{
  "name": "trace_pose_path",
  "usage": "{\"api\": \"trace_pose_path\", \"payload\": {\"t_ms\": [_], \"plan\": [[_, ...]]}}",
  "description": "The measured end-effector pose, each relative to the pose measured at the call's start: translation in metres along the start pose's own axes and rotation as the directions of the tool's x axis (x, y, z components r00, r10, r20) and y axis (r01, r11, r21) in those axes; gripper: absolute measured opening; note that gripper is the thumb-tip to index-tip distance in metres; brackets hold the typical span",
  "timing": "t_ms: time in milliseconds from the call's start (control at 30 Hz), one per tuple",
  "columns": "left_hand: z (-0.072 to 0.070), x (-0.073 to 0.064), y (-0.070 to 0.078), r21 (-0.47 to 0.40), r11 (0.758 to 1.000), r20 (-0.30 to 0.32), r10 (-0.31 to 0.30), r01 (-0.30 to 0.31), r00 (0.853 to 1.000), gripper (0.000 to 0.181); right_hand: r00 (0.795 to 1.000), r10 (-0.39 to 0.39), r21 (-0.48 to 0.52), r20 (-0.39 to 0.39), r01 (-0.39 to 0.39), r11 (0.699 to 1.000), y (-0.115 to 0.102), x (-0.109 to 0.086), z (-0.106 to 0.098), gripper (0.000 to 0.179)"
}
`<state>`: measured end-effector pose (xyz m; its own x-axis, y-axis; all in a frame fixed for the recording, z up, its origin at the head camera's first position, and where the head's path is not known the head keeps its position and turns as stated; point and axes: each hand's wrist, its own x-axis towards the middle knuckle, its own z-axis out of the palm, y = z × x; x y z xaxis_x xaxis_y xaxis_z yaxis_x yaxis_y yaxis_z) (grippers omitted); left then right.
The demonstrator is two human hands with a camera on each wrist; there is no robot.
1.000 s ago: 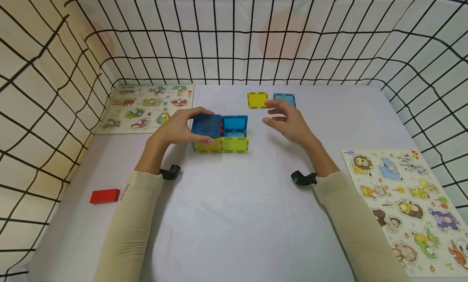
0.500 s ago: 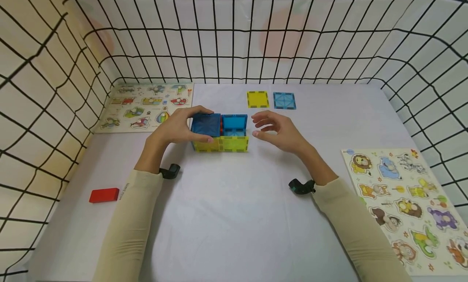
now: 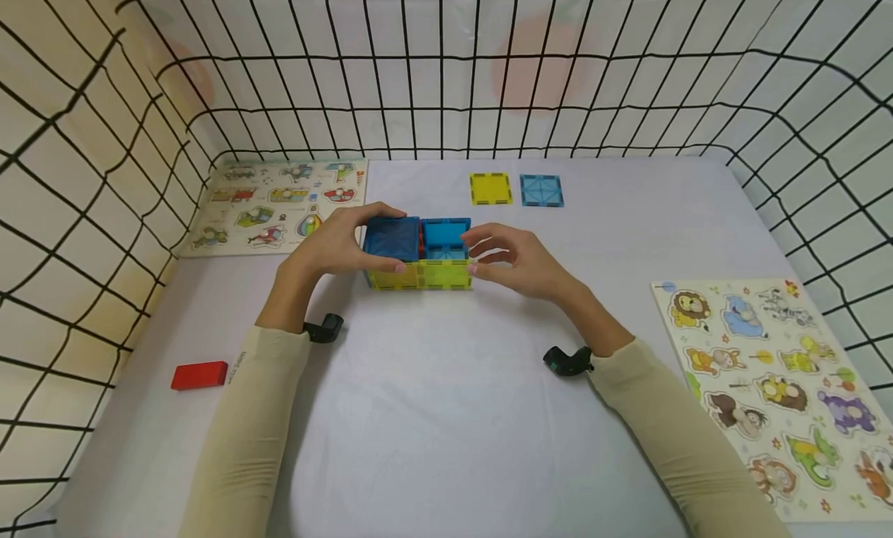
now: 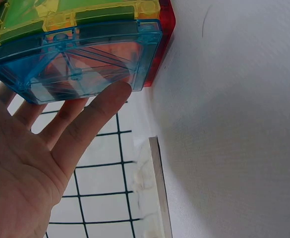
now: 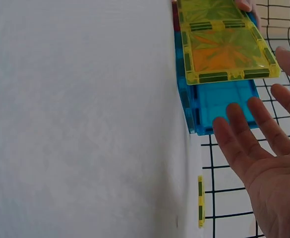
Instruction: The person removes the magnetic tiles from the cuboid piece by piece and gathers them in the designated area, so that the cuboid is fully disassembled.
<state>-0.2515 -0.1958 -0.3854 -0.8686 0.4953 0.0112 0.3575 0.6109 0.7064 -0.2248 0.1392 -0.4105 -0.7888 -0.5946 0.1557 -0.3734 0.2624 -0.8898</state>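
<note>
A two-part box of see-through magnetic tiles [image 3: 446, 274] stands mid-table, with a yellow front and blue back. A dark blue tile [image 3: 392, 239] covers its left half; the right half is open on top, its right end without a wall. My left hand [image 3: 335, 243] grips the left end, thumb along the front and fingers behind. In the left wrist view the blue end tile [image 4: 80, 69] faces the palm. My right hand [image 3: 519, 263] is at the right end, thumb by the yellow front tile [image 5: 229, 52] and loosely extended fingers close to the blue back tile [image 5: 224, 106].
A yellow tile [image 3: 491, 188] and a light blue tile [image 3: 541, 190] lie flat behind the box. Picture puzzle boards lie at back left [image 3: 279, 208] and right [image 3: 774, 398]. A red block [image 3: 199, 375] is at left. Black wire mesh [image 3: 446, 81] surrounds the table.
My right hand has moved left and slightly toward me, away from the loose blue tile, to the right end of the box. My left hand has kept its grip.
</note>
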Motion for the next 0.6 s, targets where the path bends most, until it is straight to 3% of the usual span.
{"api": "trace_pose_path", "payload": {"t_ms": [600], "plan": [[-0.001,0.0,0.0,0.001,1.0,0.004,0.002,-0.002,1.0,0.078,0.995,-0.048,-0.043,0.092,0.052,0.998,-0.001,0.002,0.013,0.041]]}}
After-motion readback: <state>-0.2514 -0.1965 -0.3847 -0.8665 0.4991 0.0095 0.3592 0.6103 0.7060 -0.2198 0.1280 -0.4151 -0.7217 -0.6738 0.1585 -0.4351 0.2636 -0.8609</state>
